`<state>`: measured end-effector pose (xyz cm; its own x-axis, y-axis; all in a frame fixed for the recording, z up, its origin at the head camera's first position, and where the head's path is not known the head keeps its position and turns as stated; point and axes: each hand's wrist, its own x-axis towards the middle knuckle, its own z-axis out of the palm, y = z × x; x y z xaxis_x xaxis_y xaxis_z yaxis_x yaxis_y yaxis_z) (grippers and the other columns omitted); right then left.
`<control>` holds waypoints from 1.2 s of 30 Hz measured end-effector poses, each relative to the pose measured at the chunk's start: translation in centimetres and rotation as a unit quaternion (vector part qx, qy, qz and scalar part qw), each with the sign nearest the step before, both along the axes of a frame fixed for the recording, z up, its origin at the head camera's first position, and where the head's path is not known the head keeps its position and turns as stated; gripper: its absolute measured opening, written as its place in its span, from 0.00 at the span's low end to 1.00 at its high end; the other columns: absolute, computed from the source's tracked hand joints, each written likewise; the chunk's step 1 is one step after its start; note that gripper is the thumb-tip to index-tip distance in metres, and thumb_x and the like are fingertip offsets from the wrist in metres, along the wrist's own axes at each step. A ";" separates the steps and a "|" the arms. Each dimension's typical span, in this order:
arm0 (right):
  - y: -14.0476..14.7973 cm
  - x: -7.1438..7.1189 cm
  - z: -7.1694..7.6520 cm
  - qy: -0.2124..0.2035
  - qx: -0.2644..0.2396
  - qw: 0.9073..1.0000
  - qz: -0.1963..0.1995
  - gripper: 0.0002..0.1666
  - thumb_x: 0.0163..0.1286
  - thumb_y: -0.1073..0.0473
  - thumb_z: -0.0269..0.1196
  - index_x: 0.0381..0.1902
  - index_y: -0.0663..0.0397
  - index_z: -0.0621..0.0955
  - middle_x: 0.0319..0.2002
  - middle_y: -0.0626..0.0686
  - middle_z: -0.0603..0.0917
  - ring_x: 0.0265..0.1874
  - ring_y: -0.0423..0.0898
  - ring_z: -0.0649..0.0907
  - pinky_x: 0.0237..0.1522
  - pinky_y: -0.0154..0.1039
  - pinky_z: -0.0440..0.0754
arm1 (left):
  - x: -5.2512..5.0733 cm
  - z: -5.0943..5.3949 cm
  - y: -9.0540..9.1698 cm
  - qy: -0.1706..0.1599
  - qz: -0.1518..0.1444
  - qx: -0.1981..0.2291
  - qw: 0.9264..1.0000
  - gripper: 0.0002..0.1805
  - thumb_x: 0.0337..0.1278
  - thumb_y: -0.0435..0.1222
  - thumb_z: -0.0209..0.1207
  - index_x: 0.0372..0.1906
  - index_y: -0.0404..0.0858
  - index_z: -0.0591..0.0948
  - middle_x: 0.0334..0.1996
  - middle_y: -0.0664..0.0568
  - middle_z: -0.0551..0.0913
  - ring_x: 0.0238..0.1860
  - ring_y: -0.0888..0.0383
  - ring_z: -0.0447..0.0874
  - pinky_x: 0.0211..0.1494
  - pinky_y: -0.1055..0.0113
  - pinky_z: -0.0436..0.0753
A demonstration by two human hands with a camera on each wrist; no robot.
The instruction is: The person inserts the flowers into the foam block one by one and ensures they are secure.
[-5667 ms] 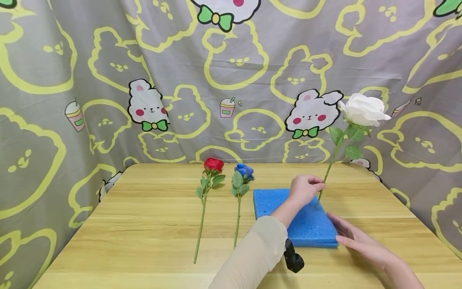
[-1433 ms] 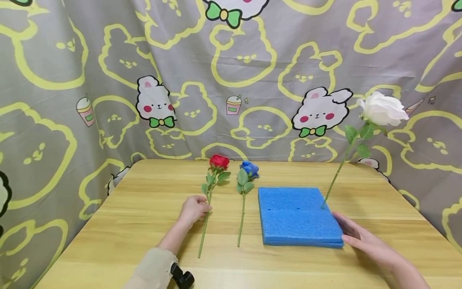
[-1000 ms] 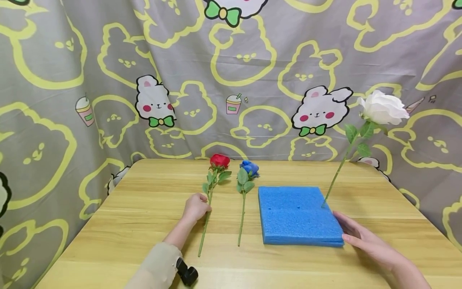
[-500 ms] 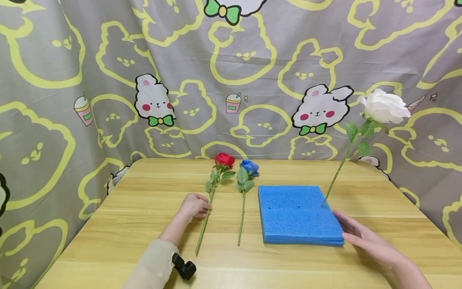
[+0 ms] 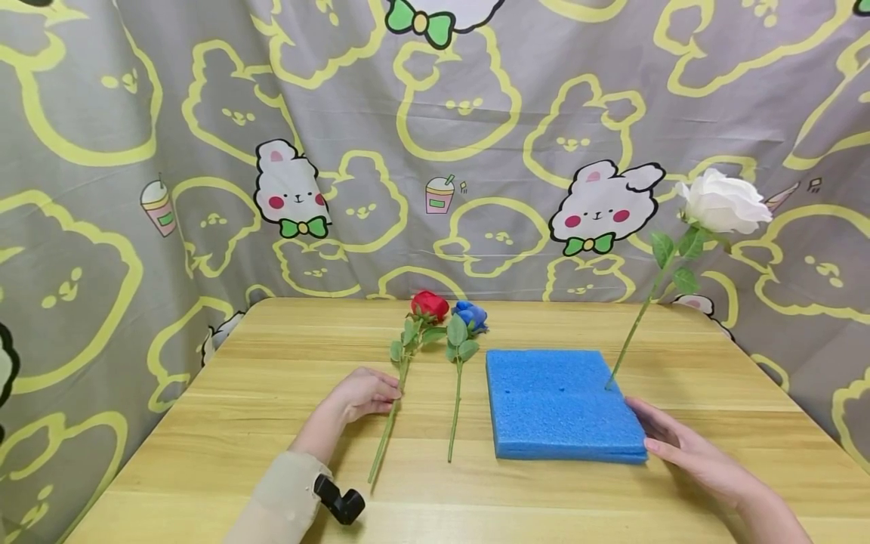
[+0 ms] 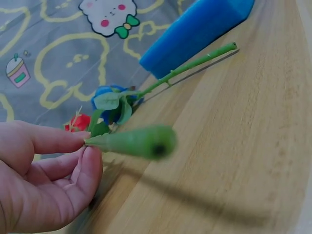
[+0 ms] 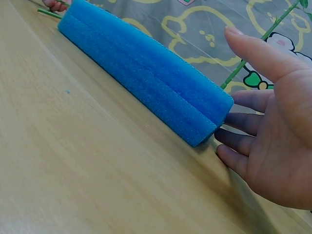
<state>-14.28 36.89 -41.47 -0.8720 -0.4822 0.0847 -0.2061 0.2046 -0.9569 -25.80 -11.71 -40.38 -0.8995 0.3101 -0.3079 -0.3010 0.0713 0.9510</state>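
Observation:
My left hand (image 5: 363, 393) pinches the stem of a red artificial rose (image 5: 430, 305) between thumb and fingers. In the left wrist view the cut end of that green stem (image 6: 134, 142) points toward the camera, above its shadow on the table. Just right of it lies a blue rose (image 5: 470, 316). A blue foam block (image 5: 560, 427) rests on the table, with a white rose (image 5: 723, 201) standing tilted in its right side. Beside that side is my right hand (image 5: 693, 457); in the right wrist view its extended fingers (image 7: 240, 141) touch the block's end.
The wooden table (image 5: 224, 423) runs back to a grey patterned curtain (image 5: 381, 113). Small holes show in the foam's top. A black wrist camera (image 5: 340, 500) is strapped to the left sleeve.
My left hand went from the white rose's stem to the red rose. Over the last second the red flower shifted right, nearer the blue one. The right hand stayed at the foam.

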 end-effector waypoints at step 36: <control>0.0 0.0 -0.1 0.009 0.007 1.000 -0.007 0.31 0.74 0.68 0.41 0.67 0.78 0.43 0.61 0.25 0.61 0.58 0.20 0.61 0.54 0.17 0.59 | 1.7 4.9 1.8 0.110 -0.038 0.091 0.989 0.13 0.54 0.21 0.55 0.46 0.24 0.70 0.31 0.49 0.81 0.34 0.57 0.82 0.40 0.69 0.81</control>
<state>-14.24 36.86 -41.58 -0.8773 -0.4708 0.0932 -0.2197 0.2215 -0.9501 -24.13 -9.90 -35.46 -0.9105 0.4117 -0.0392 -0.0851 -0.0936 0.9920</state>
